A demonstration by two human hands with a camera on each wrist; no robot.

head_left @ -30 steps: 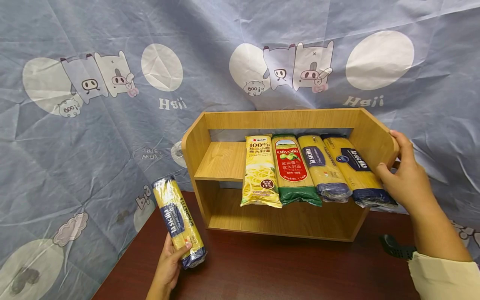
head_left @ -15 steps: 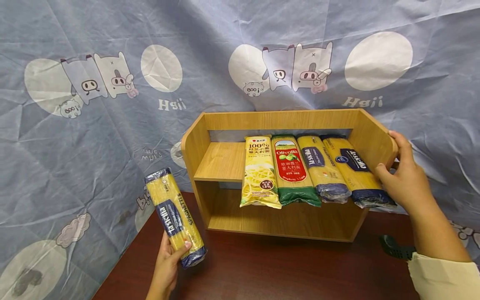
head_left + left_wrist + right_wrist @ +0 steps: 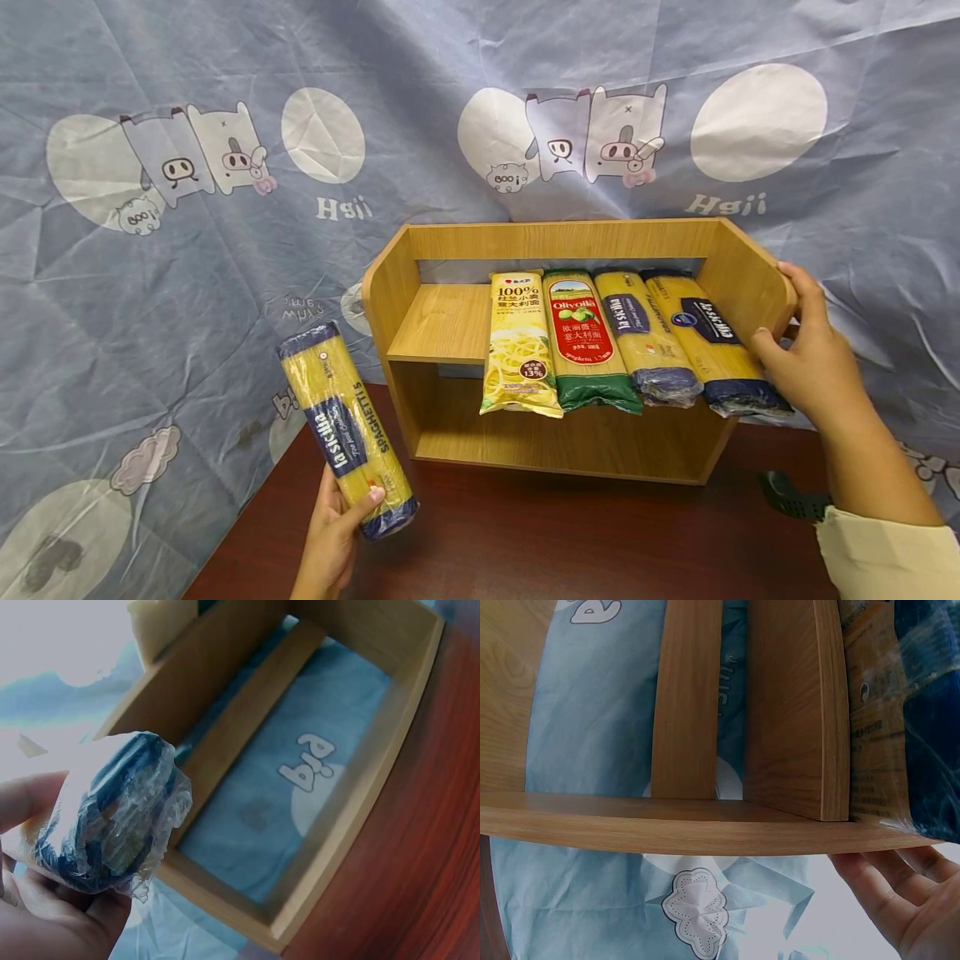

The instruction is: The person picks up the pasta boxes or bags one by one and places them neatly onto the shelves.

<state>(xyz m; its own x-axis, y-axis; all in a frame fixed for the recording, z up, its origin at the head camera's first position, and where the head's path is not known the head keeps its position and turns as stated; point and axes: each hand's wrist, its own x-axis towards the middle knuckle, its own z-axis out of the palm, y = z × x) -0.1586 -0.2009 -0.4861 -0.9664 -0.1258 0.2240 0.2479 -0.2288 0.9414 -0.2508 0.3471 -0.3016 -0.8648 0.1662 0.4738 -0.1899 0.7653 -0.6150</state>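
My left hand (image 3: 330, 533) grips the lower end of a spaghetti pack (image 3: 348, 429), yellow with blue ends and a blue label, tilted with its top to the left. In the left wrist view the pack's crinkled blue end (image 3: 112, 817) faces the camera. My right hand (image 3: 817, 358) holds the right side panel of a wooden shelf (image 3: 750, 275), thumb at its front edge and fingers on the outer face. On the upper board lie a light yellow pasta pack (image 3: 521, 342), a red-and-green pasta pack (image 3: 588, 342), and two blue-and-yellow packs (image 3: 648, 337), the rightmost beside my thumb.
The shelf stands on a dark red-brown table (image 3: 525, 533), its lower board (image 3: 525, 433) under the packs. Bare upper board (image 3: 442, 321) shows at the left. A patterned grey-blue cloth (image 3: 412, 125) hangs behind. A black strap-like object (image 3: 791, 496) is near the right forearm.
The spaghetti pack in my left hand has tilted further left at its top, and its label now faces the camera more. My right hand and the shelf look unchanged.
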